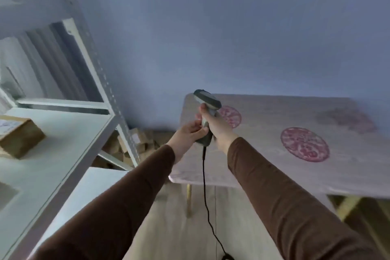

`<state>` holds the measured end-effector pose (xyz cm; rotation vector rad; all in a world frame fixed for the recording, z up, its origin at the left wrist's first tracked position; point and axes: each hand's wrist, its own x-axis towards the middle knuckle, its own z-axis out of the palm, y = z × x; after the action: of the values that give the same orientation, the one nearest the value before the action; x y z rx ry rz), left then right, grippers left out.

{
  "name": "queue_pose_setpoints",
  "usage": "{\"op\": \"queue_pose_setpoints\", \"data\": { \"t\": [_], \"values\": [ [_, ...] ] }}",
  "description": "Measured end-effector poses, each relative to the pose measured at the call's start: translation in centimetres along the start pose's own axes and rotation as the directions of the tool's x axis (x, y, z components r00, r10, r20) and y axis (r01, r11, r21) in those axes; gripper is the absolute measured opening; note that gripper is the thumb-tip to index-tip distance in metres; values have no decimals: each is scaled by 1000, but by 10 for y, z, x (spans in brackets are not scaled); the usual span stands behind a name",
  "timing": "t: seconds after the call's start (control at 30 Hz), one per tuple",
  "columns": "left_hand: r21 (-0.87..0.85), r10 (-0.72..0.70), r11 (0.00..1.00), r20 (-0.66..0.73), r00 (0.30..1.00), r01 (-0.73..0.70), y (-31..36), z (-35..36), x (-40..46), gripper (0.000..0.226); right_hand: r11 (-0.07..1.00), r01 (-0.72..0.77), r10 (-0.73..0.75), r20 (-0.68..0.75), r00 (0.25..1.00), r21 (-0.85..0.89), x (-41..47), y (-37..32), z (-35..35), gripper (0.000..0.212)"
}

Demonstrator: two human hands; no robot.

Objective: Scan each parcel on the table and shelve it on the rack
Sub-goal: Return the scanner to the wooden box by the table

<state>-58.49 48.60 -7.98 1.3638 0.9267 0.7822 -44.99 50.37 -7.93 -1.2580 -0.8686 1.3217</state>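
Note:
A grey handheld barcode scanner (206,99) is held upright above the left end of the table (274,154). My right hand (215,126) grips its handle from the right, and my left hand (187,135) holds the lower handle from the left. Its black cable (205,186) hangs down to the floor. One brown cardboard parcel (20,136) lies on the white rack's shelf (52,164) at the left. The table wears a pale cloth with red round prints (305,143), and no parcel shows on it.
The white metal rack's upright post (105,82) stands between the shelf and the table. Several cardboard boxes (130,145) are piled on the floor behind the post, against the blue wall. Wooden table legs (188,198) and a light floor lie below.

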Motion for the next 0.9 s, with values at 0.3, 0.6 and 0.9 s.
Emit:
{"op": "queue_pose_setpoints", "data": {
  "t": [0.3, 0.6, 0.9],
  "values": [
    [63, 16, 997, 349, 937, -41, -7, 257, 51, 28, 997, 54, -70, -377, 923, -54, -110, -27, -254, 21],
    [61, -48, 998, 499, 865, 21, -38, 530, 85, 23, 991, -30, -65, -670, 740, -129, -200, -16, -514, 12],
    [137, -195, 981, 627, 755, 139, -72, 724, 114, 20, 994, -106, 37, -804, 593, -32, -255, -5, -693, 19]
  ]
}}
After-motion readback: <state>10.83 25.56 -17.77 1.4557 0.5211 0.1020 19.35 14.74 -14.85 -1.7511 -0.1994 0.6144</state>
